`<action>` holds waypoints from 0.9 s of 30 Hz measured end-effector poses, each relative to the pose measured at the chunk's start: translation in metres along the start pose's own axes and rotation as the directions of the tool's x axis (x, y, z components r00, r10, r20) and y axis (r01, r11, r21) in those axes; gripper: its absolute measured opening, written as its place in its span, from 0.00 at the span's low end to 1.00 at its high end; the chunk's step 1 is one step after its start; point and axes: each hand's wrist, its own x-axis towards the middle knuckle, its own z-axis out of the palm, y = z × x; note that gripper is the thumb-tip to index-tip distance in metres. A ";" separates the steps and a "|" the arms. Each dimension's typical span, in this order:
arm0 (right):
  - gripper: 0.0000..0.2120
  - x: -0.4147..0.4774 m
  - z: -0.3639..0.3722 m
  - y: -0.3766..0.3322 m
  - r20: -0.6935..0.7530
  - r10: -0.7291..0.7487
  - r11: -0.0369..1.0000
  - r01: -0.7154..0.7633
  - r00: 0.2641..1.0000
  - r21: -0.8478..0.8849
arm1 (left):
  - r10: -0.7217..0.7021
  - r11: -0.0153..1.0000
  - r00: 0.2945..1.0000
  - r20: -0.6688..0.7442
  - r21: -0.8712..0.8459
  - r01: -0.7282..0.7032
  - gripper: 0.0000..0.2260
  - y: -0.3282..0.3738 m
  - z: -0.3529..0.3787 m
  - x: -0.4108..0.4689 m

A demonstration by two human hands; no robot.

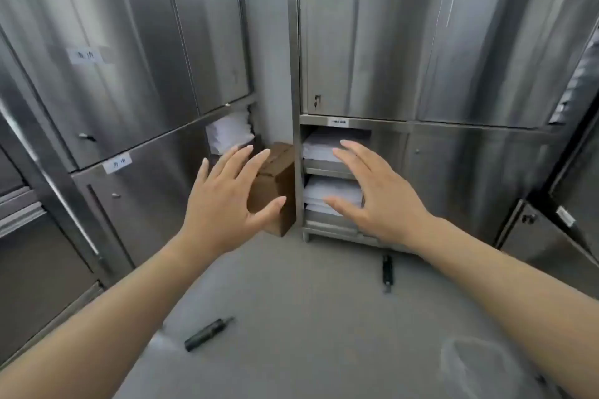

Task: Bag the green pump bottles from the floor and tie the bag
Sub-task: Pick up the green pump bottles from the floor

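Observation:
Two dark, slim pump bottles lie on the grey floor: one (207,333) at the lower left of centre, another (387,271) to the right near the cabinet base. A clear plastic bag (476,366) lies crumpled on the floor at the lower right. My left hand (227,201) and my right hand (369,194) are both stretched out in front of me, palms down, fingers spread, holding nothing. Both hands hover well above the floor and apart from the bottles and the bag.
Stainless steel cabinets (453,42) stand ahead and on both sides. A brown cardboard box (278,185) sits on the floor in the gap between them. Stacks of white folded cloth (327,146) fill open shelves at the right cabinet's lower left.

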 end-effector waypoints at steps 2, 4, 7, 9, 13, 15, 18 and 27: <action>0.35 -0.008 0.021 0.003 0.051 0.020 1.000 -0.021 0.999 0.006 | -0.039 0.999 0.999 0.030 0.004 0.039 0.33 -0.008 0.013 -0.012; 0.35 -0.019 0.046 0.005 0.147 0.060 0.998 -0.060 0.987 0.001 | -0.100 0.995 0.992 0.078 0.019 0.098 0.33 -0.022 0.030 -0.032; 0.35 -0.023 0.083 0.004 0.198 0.058 0.998 -0.063 0.978 0.023 | -0.161 0.987 0.976 0.147 0.037 0.158 0.33 -0.048 0.052 -0.055; 0.35 -0.017 0.106 0.001 0.246 0.068 0.995 -0.083 0.967 0.048 | -0.199 0.980 0.961 0.194 0.047 0.193 0.34 -0.069 0.062 -0.067; 0.35 0.009 0.158 -0.009 0.331 0.050 0.994 -0.080 0.942 0.079 | -0.277 0.961 0.926 0.256 0.086 0.264 0.34 -0.119 0.085 -0.083; 0.34 0.029 0.185 -0.017 0.372 0.037 0.993 -0.076 0.928 0.090 | -0.308 0.951 0.904 0.296 0.109 0.289 0.34 -0.146 0.100 -0.086; 0.33 0.065 0.226 -0.031 0.435 0.019 0.991 -0.074 0.900 0.111 | -0.325 0.945 0.869 0.372 0.142 0.293 0.34 -0.189 0.121 -0.087; 0.32 0.147 0.333 -0.080 0.587 -0.050 0.981 -0.070 0.808 0.180 | -0.518 0.852 0.742 0.426 0.181 0.491 0.36 -0.303 0.144 -0.093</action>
